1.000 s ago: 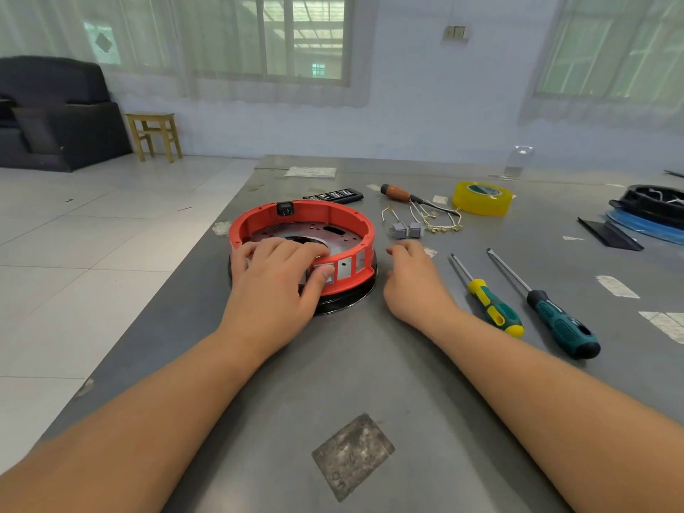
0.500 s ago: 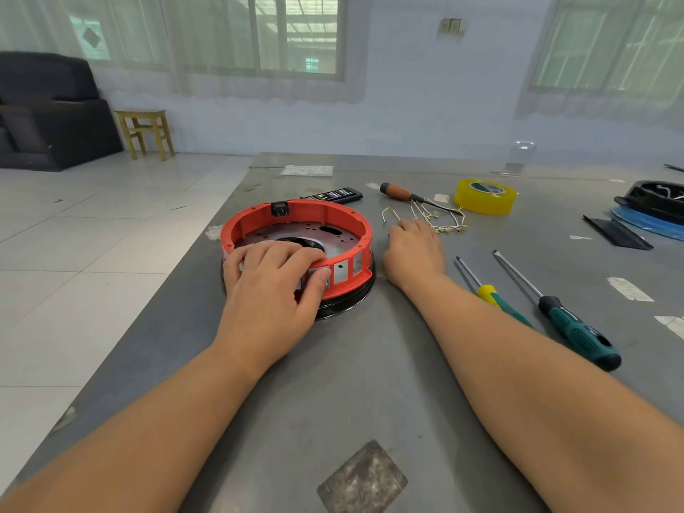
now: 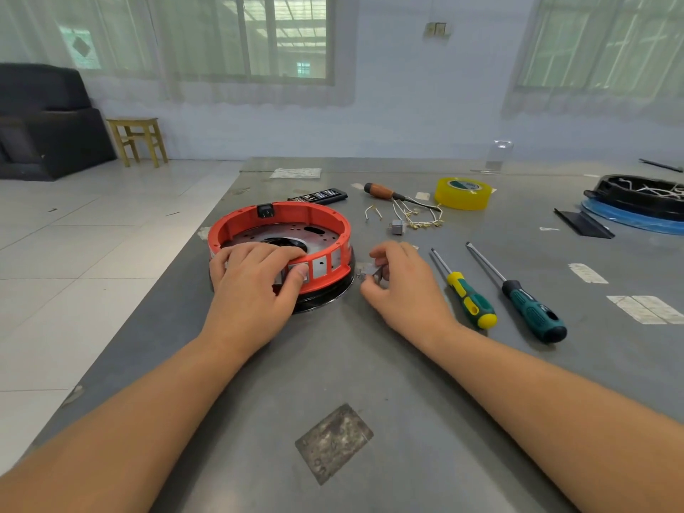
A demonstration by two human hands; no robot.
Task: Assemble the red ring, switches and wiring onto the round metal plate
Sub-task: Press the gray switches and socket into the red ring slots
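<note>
Red ring sits on the round metal plate, left-centre of the grey table. Left hand grips its near wall, thumb pressed on the outside. Right hand just beside it pinches a small grey switch. Another switch and loose wiring lie beyond; two screwdrivers to the right.

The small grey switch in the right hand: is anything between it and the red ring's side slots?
Nothing visible. The right hand pinches the switch just right of the red ring, with only bare table between. The left hand grips the ring's near rim, left of that gap.
</note>
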